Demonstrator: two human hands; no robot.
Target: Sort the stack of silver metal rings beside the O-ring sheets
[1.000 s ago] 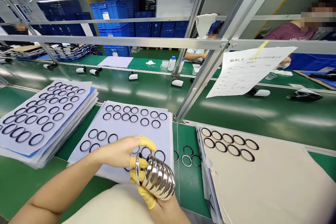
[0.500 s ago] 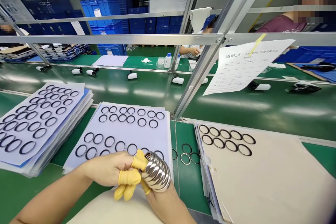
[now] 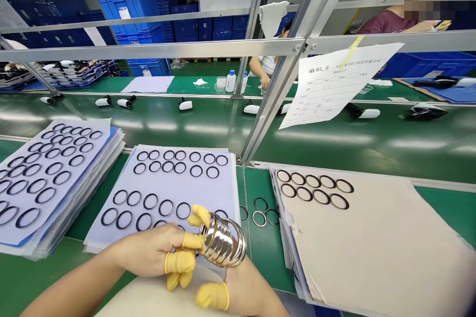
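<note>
Low in the centre, my right hand [image 3: 238, 287] carries a stack of shiny metal rings [image 3: 223, 240] threaded over its fingers, its thumb in a yellow finger cot. My left hand [image 3: 163, 255], also with yellow finger cots, pinches the near end of that stack with its fingers closed. Both hands hover over the near edge of a white sheet [image 3: 169, 198] that carries rows of dark rings.
A stack of ring-covered sheets [image 3: 48, 173] lies at the left. A beige sheet [image 3: 372, 247] with a few rings lies at the right. Three loose rings [image 3: 262, 210] rest on the green table between them. A conveyor [image 3: 186, 124] and an aluminium frame [image 3: 282, 69] stand behind; other people work beyond.
My left hand has moved from above the white sheet to the end of the ring stack and pinched it. The right thumb has come into view below. The camera tilted slightly.
</note>
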